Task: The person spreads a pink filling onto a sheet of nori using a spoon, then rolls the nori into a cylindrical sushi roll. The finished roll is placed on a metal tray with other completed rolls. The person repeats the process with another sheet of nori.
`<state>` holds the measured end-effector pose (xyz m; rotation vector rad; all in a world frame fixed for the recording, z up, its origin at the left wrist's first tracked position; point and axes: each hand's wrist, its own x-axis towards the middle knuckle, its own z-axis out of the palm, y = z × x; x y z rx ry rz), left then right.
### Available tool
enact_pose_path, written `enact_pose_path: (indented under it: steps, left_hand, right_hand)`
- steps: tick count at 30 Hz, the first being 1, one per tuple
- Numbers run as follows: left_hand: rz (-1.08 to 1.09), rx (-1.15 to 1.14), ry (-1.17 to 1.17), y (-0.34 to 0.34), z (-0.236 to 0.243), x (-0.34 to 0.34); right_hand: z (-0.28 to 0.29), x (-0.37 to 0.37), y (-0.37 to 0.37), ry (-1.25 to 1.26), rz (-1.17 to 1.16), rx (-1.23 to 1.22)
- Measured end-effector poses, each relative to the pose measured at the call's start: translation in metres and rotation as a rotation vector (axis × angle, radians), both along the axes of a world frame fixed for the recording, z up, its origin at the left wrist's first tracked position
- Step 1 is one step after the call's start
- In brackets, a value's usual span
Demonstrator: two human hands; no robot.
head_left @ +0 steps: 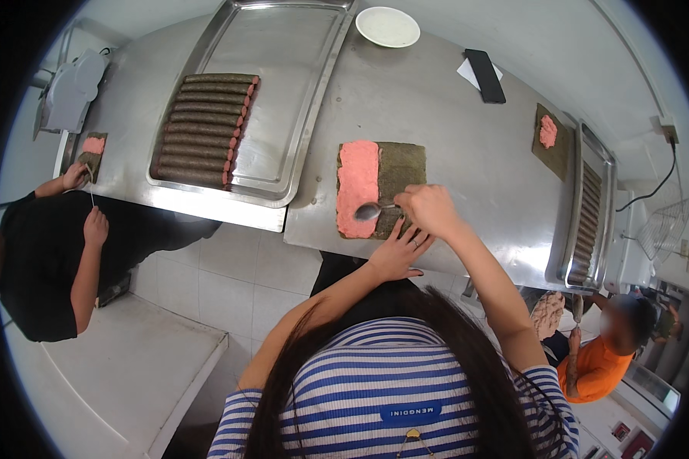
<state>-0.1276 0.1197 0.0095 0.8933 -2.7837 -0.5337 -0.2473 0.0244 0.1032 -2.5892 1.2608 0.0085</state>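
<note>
A dark green seaweed sheet (403, 164) lies flat on the steel table in front of me. Pink paste (357, 176) covers its left half in an upright band. My right hand (429, 208) grips a metal spoon (368, 211), whose bowl rests against the lower right edge of the paste. Just below, my left hand (396, 251) lies with fingers spread at the sheet's lower edge, the fingertips on or close to it. The spoon's handle is partly hidden by my right hand.
Left stands a steel tray (283, 115) holding several seaweed rolls (207, 126). A white bowl (388, 27) and a black phone (485, 76) lie at the far side. Another pasted sheet (556, 149) and tray (570, 229) are right. Co-workers stand at left (46, 260) and right (601, 359).
</note>
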Motion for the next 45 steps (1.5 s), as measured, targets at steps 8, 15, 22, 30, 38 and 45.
enact_pose_path:
  steps: [8,15,22,30,38,45]
  left_hand:
    - [0.016,0.015,0.042,-0.003,0.001,-0.001]
    - [0.039,0.065,0.029,-0.002,0.000,-0.002]
    - [0.007,0.019,-0.040,-0.003,0.002,-0.002]
    - [0.008,0.029,-0.090,-0.004,0.001,-0.003]
    - [0.005,0.026,-0.090,-0.002,-0.003,-0.005]
    - [0.009,0.027,-0.089,-0.003,-0.002,-0.005]
  right_hand:
    - [0.006,0.002,-0.041,-0.136,-0.227,-0.099]
    - [0.013,0.003,-0.015,-0.011,0.000,0.188]
    - [-0.009,0.002,-0.060,-0.101,-0.084,0.018]
    - [0.009,0.009,-0.064,-0.129,-0.096,-0.013]
    - [-0.008,0.020,-0.078,-0.061,-0.063,0.006]
    - [0.005,0.021,-0.096,-0.209,-0.181,-0.036]
